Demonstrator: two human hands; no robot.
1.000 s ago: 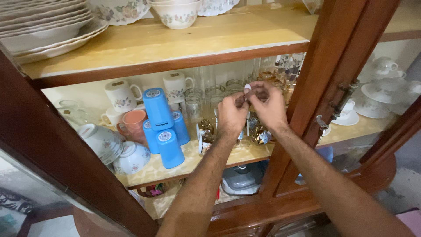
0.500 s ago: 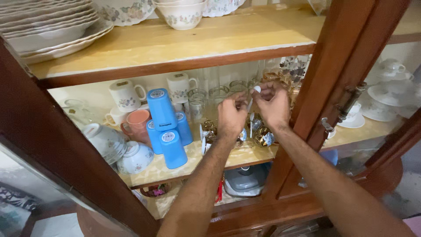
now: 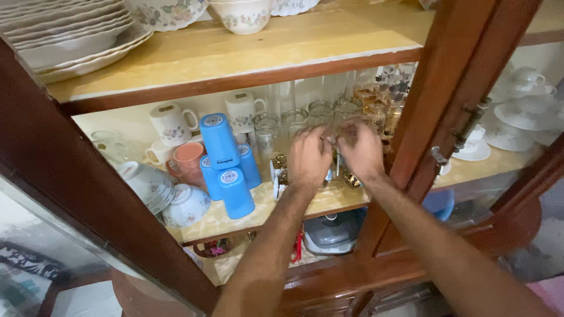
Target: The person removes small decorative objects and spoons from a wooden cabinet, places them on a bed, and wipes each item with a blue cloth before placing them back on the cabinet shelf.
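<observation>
Left hand (image 3: 308, 157): back of the hand toward the camera, reached into the middle shelf (image 3: 235, 217) of the wooden cabinet, its fingers (image 3: 320, 141) curled inward toward the other hand.
Right hand (image 3: 361, 151): just beside the left, knuckles up, fingers (image 3: 346, 136) bent in the same way — the two sets of fingertips nearly meet.
Fingers' state: both sets are curled around a clear drinking glass (image 3: 333, 132) that shows faintly between them; whether they press it firmly cannot be told, since the palms hide the contact.
Drinking glass: between the two sets of fingertips, above the shelf, at the front of a cluster of clear glasses (image 3: 294, 120) that stands just beyond the fingers.
Left of the fingers: stacked blue plastic tumblers (image 3: 226, 161), mouths down, and beyond them a pink cup (image 3: 189, 159).
Farther left: white floral mugs (image 3: 170, 123) and floral bowls (image 3: 185, 205) lying tilted near the shelf's front edge.
Right of the fingers: gold-patterned glasses (image 3: 376, 103), then the cabinet's wooden door frame (image 3: 452, 100) with a metal latch (image 3: 470, 120).
Above the fingers: upper shelf (image 3: 235, 53) — stacked plates (image 3: 70, 35) on it and a floral bowl (image 3: 242, 14).
Below the wrists: a grey lidded item (image 3: 332, 232) on the lower shelf.
</observation>
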